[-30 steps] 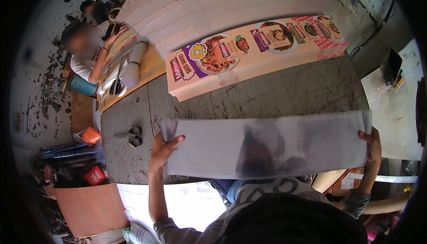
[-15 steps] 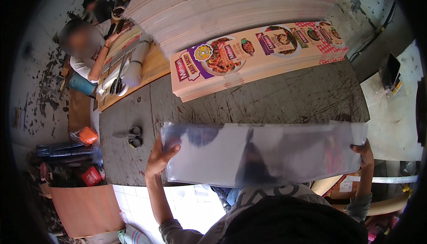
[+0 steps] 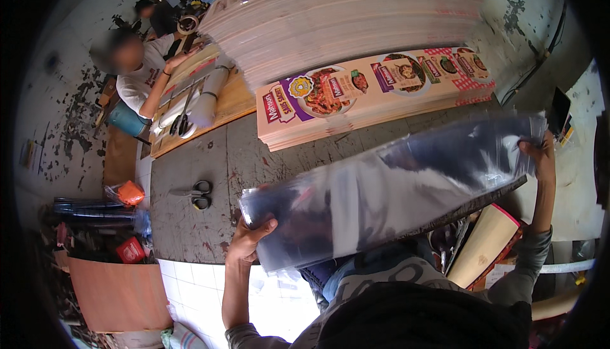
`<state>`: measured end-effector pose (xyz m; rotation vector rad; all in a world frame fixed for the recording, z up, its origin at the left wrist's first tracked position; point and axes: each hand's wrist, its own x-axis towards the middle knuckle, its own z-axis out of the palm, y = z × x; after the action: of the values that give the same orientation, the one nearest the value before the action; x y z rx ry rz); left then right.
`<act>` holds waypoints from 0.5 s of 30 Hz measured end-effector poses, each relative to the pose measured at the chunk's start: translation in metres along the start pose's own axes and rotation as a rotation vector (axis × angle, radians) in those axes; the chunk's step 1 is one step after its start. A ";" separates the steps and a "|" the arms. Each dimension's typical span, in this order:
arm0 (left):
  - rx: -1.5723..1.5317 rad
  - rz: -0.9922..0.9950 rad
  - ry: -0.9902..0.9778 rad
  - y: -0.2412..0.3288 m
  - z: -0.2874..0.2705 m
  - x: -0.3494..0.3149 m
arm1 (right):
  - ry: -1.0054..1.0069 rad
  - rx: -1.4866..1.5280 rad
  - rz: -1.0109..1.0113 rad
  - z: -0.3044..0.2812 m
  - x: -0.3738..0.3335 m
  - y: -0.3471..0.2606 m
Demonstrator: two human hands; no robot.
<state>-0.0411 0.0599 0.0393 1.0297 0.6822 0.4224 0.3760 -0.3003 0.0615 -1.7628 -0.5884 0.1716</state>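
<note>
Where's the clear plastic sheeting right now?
In the head view, the clear plastic sheeting is right of centre, held between left hand and right hand.

plastic sheets (image 3: 387,190) slanted, right end farther forward

A pale grey, boldly lettered shirt (image 3: 397,276) is showing; dark grey sleeves (image 3: 532,253) are leaving the forearms (image 3: 236,298) bare; a rounded black shape (image 3: 419,317), cloth or hair, is covering the head.
</note>
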 end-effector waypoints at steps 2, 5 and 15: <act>-0.046 0.125 0.040 0.001 0.006 0.000 | -0.024 -0.008 -0.081 -0.003 0.016 0.001; -0.050 0.371 0.126 0.006 0.011 0.007 | 0.160 0.167 -0.204 -0.014 0.030 0.032; 0.238 0.602 -0.116 -0.005 -0.025 0.045 | 0.076 0.375 -0.115 -0.039 0.042 0.141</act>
<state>-0.0263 0.1014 0.0119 1.4759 0.3091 0.8076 0.4703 -0.3371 -0.0522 -1.3631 -0.5608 0.1250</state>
